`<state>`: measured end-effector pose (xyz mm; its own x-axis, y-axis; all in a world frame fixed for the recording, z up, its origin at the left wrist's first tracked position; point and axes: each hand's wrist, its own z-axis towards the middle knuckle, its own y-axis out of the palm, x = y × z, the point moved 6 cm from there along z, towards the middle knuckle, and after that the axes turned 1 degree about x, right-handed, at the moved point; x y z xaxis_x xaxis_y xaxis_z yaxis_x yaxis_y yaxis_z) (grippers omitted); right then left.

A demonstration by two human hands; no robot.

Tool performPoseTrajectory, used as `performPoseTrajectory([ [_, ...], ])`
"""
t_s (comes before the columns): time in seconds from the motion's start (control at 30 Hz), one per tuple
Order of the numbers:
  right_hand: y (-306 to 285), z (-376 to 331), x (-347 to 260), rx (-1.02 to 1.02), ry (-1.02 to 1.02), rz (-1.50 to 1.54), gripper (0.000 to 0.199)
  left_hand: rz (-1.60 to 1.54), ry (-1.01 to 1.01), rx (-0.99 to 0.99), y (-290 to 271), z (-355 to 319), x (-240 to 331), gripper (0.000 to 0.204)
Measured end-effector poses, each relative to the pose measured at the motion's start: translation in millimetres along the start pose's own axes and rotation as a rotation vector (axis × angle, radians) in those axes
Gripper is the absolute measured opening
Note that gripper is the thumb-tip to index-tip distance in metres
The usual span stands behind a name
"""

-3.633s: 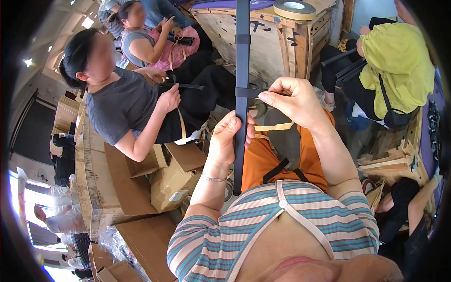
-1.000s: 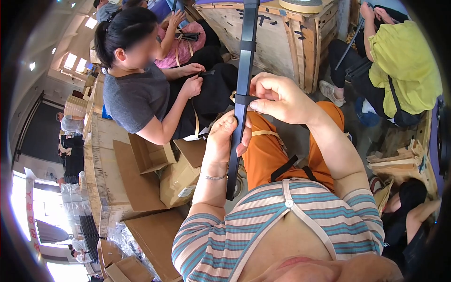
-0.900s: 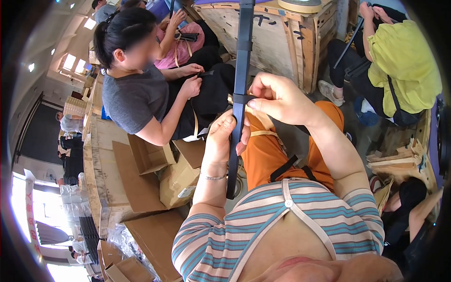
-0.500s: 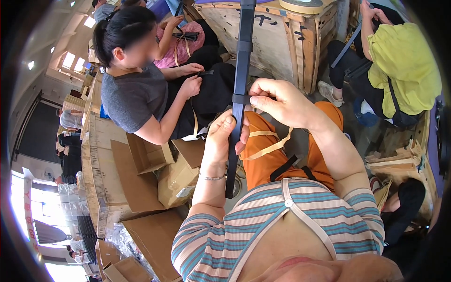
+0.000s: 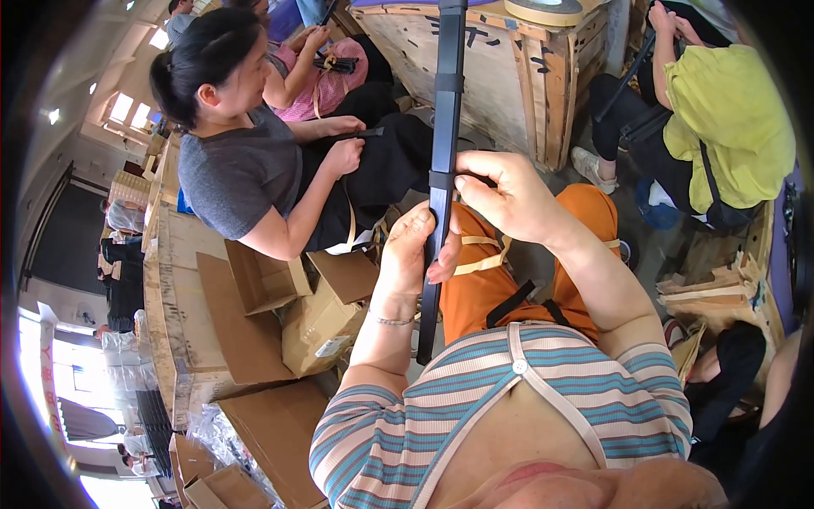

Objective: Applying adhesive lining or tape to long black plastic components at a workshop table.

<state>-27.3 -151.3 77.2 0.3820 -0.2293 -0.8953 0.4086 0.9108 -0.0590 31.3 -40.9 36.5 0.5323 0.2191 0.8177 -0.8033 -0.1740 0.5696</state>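
A long, slim, dark blue-black folded strip [image 5: 443, 127] is being held upright in front of the body, running from the top edge of the view down past the orange-trousered lap [image 5: 517, 271]. It is being gripped low by the left hand [image 5: 413, 254], whose fingers are being curled around it with the thumb laid along its side. Higher up it is being pinched by the right hand [image 5: 509, 199], whose fingertips are being closed on a narrow black band [image 5: 440, 180] wrapped round the strip. A second such band [image 5: 449, 82] is already being carried further up, so the banding is judged to be partly done, with the lower length of the strip seemingly unbanded.

Pale beige webbing straps [image 5: 479, 254] are being left draped across the lap, untouched. To the left, brown cardboard boxes [image 5: 318, 310] are being kept beside a wooden bench [image 5: 174, 314], and similar dark pieces are being handled by a person in a grey shirt [image 5: 233, 170]. A wooden crate [image 5: 517, 76] is standing ahead, with a roll of tape [image 5: 543, 10] on top, and a person in a yellow-green top [image 5: 729, 119] is seated to the right.

The strip's upper end is being cut off by the frame, and its lower end is being lost against the striped shirt [image 5: 509, 399]. Whether the band under the right fingers is fastened cannot be told.
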Motion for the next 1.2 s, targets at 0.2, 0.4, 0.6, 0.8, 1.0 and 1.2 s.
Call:
performPoseTrajectory([
  [0.2,7,5,15,0.095,-0.036,-0.178,0.011,-0.027,-0.012,0.04,-4,-4,0,0.039],
  [0.4,12,8,95,0.048,0.156,-0.082,0.028,-0.279,-0.154,-0.212,22,0,-2,0.041],
  [0.6,0,8,49,0.009,0.241,0.471,0.029,-0.633,-0.206,-0.308,10,10,-11,0.033],
  [0.8,-9,12,19,-0.068,0.063,0.203,0.033,-0.668,-0.232,-0.292,17,19,-17,0.028],
  [1.0,-24,9,18,-0.191,0.06,0.037,0.032,-0.667,-0.265,-0.315,19,23,-19,0.027],
  [1.2,-25,6,18,-0.125,0.032,0.09,0.028,-0.542,-0.287,-0.206,15,25,-21,0.028],
])
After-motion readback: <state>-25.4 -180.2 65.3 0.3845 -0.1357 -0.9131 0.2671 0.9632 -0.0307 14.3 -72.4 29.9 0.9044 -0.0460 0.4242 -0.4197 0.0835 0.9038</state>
